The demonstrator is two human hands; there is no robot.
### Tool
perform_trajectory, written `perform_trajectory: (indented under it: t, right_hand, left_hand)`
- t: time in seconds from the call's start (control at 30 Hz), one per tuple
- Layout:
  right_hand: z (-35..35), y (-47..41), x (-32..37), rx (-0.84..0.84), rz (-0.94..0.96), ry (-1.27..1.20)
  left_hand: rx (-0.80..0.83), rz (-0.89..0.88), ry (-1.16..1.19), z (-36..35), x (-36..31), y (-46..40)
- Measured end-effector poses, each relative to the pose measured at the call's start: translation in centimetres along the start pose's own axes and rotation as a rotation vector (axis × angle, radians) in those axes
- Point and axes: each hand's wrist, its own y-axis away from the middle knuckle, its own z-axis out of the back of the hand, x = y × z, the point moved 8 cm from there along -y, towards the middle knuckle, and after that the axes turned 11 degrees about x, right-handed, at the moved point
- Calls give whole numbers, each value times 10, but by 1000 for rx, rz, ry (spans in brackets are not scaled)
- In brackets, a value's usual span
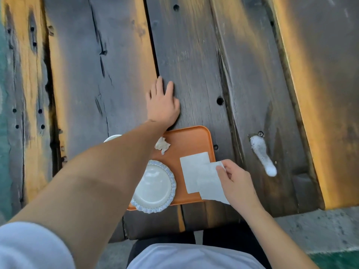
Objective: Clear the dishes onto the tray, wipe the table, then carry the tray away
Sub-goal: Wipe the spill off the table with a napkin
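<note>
Napkin pinched in right hand over tray (plate beside it); left hand lies flat on table beyond, foam right of both.

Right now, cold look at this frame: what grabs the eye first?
The orange tray at the near edge of the dark plank table, carrying a scalloped white plate, a crumpled tissue and a flat napkin. Next, the white foamy streak on the wood right of the tray. The left hand lies flat beyond the tray; the right hand pinches a second napkin at the tray's right edge.
</note>
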Motion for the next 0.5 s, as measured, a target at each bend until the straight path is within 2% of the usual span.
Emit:
perform_trajectory:
  t: [0.2, 0.5]
  right_hand:
    - [-8, -9, 9, 13, 11, -14]
    - [-24, -37, 25, 60, -11, 173]
  left_hand:
    - [-118, -41, 7, -7, 4, 5]
    - [-135, -39, 5, -7, 7, 2]
